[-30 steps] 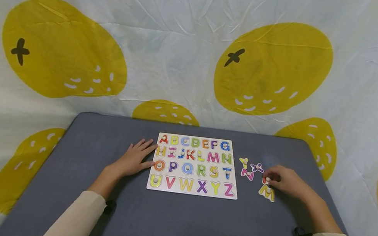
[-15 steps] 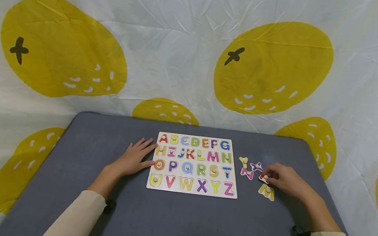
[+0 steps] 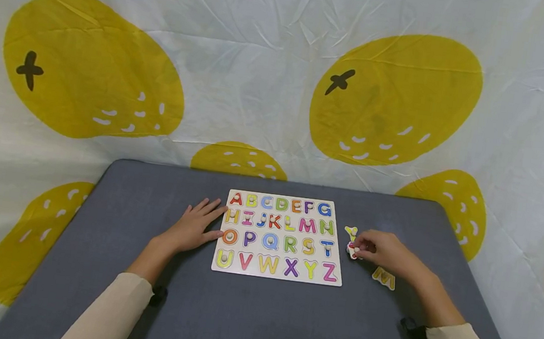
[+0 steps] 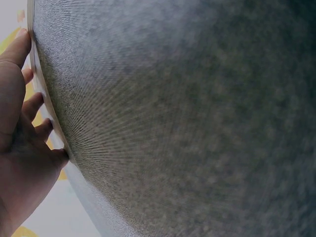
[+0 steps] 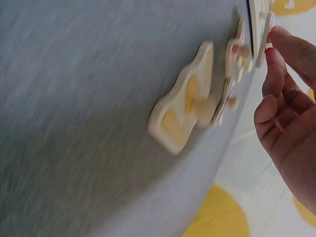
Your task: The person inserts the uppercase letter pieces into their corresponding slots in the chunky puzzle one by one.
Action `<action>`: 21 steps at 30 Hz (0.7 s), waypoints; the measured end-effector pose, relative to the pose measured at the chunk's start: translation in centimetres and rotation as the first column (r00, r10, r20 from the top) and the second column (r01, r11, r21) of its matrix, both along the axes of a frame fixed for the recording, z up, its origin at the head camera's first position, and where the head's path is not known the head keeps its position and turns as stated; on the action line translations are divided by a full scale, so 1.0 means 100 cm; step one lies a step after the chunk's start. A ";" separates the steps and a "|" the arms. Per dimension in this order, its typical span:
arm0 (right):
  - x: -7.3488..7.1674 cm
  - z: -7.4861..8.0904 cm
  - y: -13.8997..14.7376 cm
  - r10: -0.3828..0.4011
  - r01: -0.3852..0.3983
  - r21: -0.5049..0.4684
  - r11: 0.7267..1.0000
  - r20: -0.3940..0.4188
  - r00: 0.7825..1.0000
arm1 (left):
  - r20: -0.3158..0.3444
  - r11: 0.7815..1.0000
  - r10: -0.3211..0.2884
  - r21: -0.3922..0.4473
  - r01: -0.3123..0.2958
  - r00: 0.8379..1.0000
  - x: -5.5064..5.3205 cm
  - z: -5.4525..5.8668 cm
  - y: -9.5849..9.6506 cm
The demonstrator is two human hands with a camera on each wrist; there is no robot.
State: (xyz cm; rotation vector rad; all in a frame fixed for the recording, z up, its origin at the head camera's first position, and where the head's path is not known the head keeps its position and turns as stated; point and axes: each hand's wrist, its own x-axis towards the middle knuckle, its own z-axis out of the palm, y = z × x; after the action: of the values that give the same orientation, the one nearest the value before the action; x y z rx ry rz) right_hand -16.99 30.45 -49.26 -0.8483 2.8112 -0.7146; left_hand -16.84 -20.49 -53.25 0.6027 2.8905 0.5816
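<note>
My right hand (image 3: 390, 253) pinches a small letter puzzle piece (image 3: 350, 251), reddish with a pale border, just right of the board. Its letter is mostly hidden by my fingers; in the right wrist view the piece (image 5: 264, 42) shows edge-on between thumb and fingertips. My left hand (image 3: 193, 229) lies with spread fingers at the left edge of the alphabet puzzle board (image 3: 275, 277), fingertips touching its rim. Wooden knobs show on many of the board's letters; V to Z in the bottom row show none.
A yellow Y piece (image 3: 351, 232) lies beyond my right fingertips. A yellow zigzag letter piece (image 3: 384, 278) with a knob lies below the right hand. Other loose pieces are mostly hidden under it. A grey cloth table (image 3: 254, 324) meets a patterned curtain (image 3: 250, 94) behind.
My right hand has lifted the reddish piece from beside the yellow zigzag one and carried it left, over the other loose pieces. The left hand has stayed at the board's edge.
</note>
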 end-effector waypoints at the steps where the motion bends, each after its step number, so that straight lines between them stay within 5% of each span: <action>1: 0.000 0.000 -0.004 0.003 -0.003 -0.007 1.000 0.004 1.000 | 0.002 1.000 0.001 0.001 -0.001 1.000 0.000 0.000 0.000; 21: -0.009 -0.006 -0.083 0.123 -0.118 -0.061 0.991 0.073 0.990 | -0.002 1.000 0.001 0.013 -0.001 1.000 0.002 0.003 0.000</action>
State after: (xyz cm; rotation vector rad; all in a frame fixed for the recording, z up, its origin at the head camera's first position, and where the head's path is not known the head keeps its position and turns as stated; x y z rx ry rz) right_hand -17.87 22.11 -49.82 -0.9691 2.6577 -0.7936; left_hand -16.68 -20.51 -53.00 0.6041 2.8915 0.6006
